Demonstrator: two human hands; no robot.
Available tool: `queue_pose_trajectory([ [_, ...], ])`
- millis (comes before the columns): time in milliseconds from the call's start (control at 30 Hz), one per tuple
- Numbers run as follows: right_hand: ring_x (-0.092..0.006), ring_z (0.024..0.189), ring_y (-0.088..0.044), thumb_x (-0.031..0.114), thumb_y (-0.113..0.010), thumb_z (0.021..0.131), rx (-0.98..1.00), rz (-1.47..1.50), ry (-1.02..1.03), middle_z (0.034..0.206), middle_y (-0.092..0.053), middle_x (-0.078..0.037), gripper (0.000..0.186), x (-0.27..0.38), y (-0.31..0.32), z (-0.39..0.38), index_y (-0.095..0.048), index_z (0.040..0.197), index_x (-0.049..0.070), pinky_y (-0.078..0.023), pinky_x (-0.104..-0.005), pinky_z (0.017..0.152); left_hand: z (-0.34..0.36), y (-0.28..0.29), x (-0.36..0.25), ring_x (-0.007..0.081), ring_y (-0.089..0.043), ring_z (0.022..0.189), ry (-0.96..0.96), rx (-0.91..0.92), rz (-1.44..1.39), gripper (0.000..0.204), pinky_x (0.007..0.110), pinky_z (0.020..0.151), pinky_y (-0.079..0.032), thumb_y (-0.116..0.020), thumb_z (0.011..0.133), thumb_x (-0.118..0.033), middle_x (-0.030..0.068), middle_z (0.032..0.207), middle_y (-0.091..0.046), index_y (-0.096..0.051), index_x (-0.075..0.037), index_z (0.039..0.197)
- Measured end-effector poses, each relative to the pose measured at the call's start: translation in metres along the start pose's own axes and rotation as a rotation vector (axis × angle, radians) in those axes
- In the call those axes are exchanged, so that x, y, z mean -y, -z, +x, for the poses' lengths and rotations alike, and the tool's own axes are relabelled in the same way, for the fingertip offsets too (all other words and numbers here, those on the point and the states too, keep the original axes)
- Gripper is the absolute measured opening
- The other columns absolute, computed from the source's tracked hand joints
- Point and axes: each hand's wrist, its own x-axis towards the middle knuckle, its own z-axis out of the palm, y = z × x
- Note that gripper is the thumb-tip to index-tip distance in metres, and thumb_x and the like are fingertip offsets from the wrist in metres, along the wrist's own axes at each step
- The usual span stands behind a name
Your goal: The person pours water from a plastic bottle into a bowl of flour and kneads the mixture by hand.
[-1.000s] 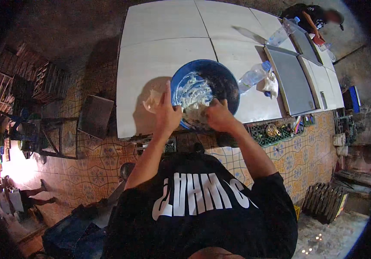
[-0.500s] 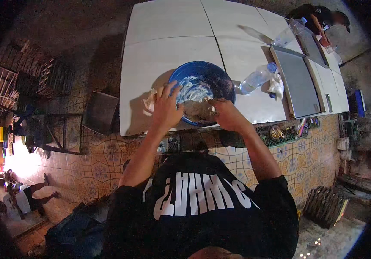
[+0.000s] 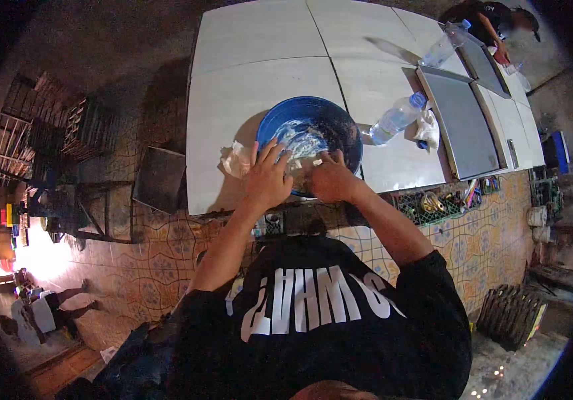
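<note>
A round blue basin (image 3: 285, 110) stands near the front edge of the white tabletop, with a smeared white paste (image 3: 302, 141) and brownish residue inside it. My left hand (image 3: 268, 177) lies over the basin's near left rim, fingers spread and reaching inward. Inside the near right part of the basin, my right hand (image 3: 333, 179) has its fingers curled down. Small white bits show by those fingertips; what the fingers press on is hidden. Just left of the basin rests a crumpled whitish wrapper or cloth (image 3: 236, 161), partly behind my left hand.
Right of the basin lie a clear bottle with a blue cap (image 3: 396, 121), a white bag (image 3: 427, 130) and a grey metal tray (image 3: 456, 123). Another bottle (image 3: 443, 48) lies farther back, near a person (image 3: 493, 27). A green crate (image 3: 433, 207) sits below the table's front edge.
My left hand has shifted slightly right and nearer, off the wrapper, which shows more now. My right hand has moved a little left and nearer inside the basin. The view has tilted slightly.
</note>
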Motion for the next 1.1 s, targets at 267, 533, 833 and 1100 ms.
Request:
queue_pose_trajectory([
  [267,-0.0353,0.115,-0.062,0.033,-0.066,0.089,0.231,0.509,-0.046,0.118,-0.067,-0.019,0.035,-0.047,0.035,0.007,-0.072,0.108,0.004,-0.037,-0.0611,0.102,0.002,0.016,-0.005,0.0444,-0.014,0.153,0.097,-0.045,-0.294,0.074,0.055,0.122,-0.027,-0.065,0.081,-0.009,0.0205,0.165,-0.016,-0.041,-0.008,0.151],
  [533,-0.0374,0.141,-0.041,0.041,-0.049,0.096,0.147,0.302,-0.014,0.134,-0.063,-0.013,0.042,-0.020,0.013,0.021,-0.068,0.125,0.015,-0.022,-0.0767,0.109,0.008,0.010,0.001,0.0462,-0.003,0.154,0.074,0.009,-0.122,0.076,0.057,0.119,-0.031,-0.064,0.083,-0.010,0.0232,0.166,-0.010,-0.036,-0.009,0.154],
  [833,-0.0330,0.147,-0.038,0.042,-0.045,0.100,0.181,0.012,0.136,0.128,-0.069,-0.009,0.046,-0.016,0.016,0.003,-0.074,0.114,0.008,0.009,-0.0773,0.114,0.013,0.009,0.004,0.0488,-0.001,0.153,0.038,-0.013,-0.197,0.065,0.053,0.125,-0.017,-0.055,0.089,-0.008,0.0314,0.163,-0.018,-0.036,0.014,0.147],
  [1100,-0.0338,0.132,-0.054,0.033,-0.056,0.095,0.157,0.121,-0.022,0.117,-0.071,-0.011,0.029,-0.048,0.027,-0.024,-0.075,0.095,0.011,0.003,-0.0747,0.115,0.011,-0.001,0.003,0.0451,0.001,0.155,0.025,-0.027,-0.116,0.065,0.053,0.124,-0.023,-0.053,0.090,-0.007,0.0314,0.164,-0.014,-0.035,0.014,0.148],
])
